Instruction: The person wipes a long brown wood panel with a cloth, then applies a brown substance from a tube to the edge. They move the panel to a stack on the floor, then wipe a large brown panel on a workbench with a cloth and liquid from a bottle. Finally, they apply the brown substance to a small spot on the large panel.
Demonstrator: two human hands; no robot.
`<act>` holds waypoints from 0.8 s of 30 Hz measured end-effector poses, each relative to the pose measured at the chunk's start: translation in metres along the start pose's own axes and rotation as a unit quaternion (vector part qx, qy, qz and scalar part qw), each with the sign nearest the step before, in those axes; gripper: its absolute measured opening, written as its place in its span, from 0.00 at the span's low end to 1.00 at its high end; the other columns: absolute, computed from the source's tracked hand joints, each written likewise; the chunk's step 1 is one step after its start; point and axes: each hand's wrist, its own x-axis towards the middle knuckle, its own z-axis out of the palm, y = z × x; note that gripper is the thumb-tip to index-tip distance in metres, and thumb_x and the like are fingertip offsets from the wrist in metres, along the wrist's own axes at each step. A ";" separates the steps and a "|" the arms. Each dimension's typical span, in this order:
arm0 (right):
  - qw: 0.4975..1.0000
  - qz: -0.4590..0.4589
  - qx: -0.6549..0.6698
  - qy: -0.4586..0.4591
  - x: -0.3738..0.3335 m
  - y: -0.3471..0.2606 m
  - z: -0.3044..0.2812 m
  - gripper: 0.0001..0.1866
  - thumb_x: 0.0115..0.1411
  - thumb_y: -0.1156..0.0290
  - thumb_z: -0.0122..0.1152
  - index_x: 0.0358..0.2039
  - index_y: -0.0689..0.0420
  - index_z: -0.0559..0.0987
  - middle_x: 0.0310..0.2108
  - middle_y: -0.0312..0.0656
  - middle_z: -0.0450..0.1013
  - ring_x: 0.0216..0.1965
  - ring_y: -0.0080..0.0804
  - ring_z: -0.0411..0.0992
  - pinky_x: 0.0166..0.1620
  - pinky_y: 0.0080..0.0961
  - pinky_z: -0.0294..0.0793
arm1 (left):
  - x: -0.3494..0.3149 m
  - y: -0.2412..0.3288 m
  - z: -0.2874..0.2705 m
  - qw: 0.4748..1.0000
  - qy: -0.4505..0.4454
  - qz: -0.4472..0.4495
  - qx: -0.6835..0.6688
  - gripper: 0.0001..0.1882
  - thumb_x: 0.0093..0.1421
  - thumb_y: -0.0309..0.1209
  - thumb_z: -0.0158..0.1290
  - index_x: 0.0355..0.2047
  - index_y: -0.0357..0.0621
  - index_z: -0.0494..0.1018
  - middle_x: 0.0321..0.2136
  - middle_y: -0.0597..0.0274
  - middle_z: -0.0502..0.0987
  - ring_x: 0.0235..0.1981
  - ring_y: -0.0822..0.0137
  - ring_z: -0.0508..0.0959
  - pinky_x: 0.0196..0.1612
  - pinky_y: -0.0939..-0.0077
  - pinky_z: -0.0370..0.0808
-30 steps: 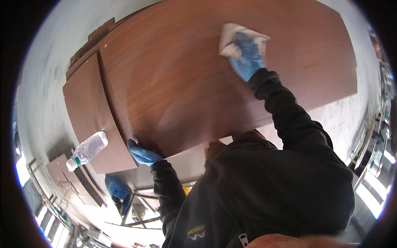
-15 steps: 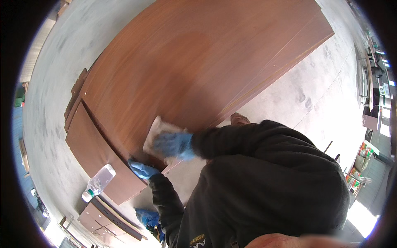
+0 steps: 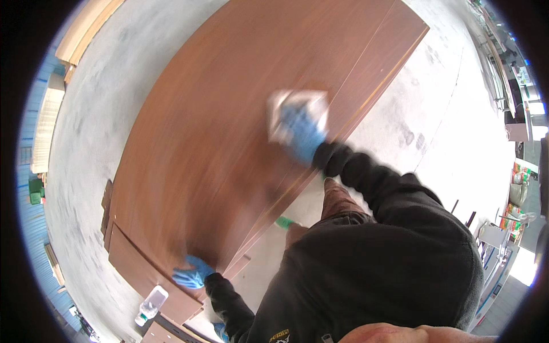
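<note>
The right hand (image 3: pixel 303 131), in a blue glove, is laid over a pale, folded fabric cloth (image 3: pixel 280 103) on the far right part of a large, reddish-brown, wood-grained flat panel (image 3: pixel 229 114). The fingers are blurred; whether they are closed on the cloth cannot be told. The left hand (image 3: pixel 193 272), also in a blue glove, is spread with its fingers apart at the near left end of the panel.

The cloth is judged light, soft and limp; it is best held flat under the palm, with a fold pinched at its edge. The panel is judged stiff, heavy for its breadth and slippery under a smooth glove; it should be taken hold of at two opposite edges, and its corners guarded against chipping.

A smooth face with fine lengthwise grain and a soft sheen is shown by the panel; a thin, pale line is seen along its right side. Beneath its near left end, a smaller, flat brown board (image 3: pixel 134 262) is seen. A clear plastic bottle (image 3: pixel 154 300) with a white-and-green cap is placed by that board. Mottled grey concrete flooring (image 3: pixel 394 137) is visible to the right.
</note>
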 end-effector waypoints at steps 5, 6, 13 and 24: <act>0.917 -0.204 0.313 0.137 -0.006 -0.050 -0.024 0.28 0.59 0.53 0.63 0.57 0.53 0.81 0.65 0.45 0.72 0.71 0.48 0.63 0.77 0.54 0.48 | -0.041 0.204 -0.049 0.967 -0.130 0.043 -0.213 0.37 0.67 0.52 0.59 0.64 0.32 0.71 0.64 0.33 0.70 0.65 0.36 0.70 0.66 0.40 0.68; 0.928 -0.213 0.304 0.026 0.001 -0.032 -0.021 0.25 0.61 0.54 0.62 0.55 0.52 0.81 0.64 0.46 0.72 0.71 0.49 0.62 0.76 0.57 0.51 | -0.042 0.223 -0.056 0.975 -0.131 0.015 -0.181 0.37 0.67 0.52 0.58 0.64 0.32 0.70 0.64 0.34 0.70 0.65 0.37 0.70 0.66 0.41 0.67; 0.967 0.096 0.236 -0.013 0.071 0.331 0.018 0.14 0.60 0.69 0.60 0.45 0.56 0.82 0.54 0.55 0.74 0.57 0.54 0.71 0.64 0.51 0.65 | -0.038 0.259 -0.072 0.991 -0.082 -0.001 -0.105 0.35 0.70 0.54 0.54 0.62 0.34 0.71 0.59 0.41 0.74 0.60 0.40 0.73 0.62 0.42 0.69; 0.952 -0.173 0.252 0.029 0.060 0.299 0.009 0.20 0.55 0.58 0.67 0.49 0.46 0.83 0.67 0.44 0.70 0.73 0.42 0.61 0.76 0.50 0.54 | -0.004 0.443 -0.123 0.964 -0.098 0.107 -0.223 0.37 0.67 0.48 0.58 0.68 0.34 0.68 0.67 0.30 0.65 0.69 0.33 0.65 0.69 0.37 0.63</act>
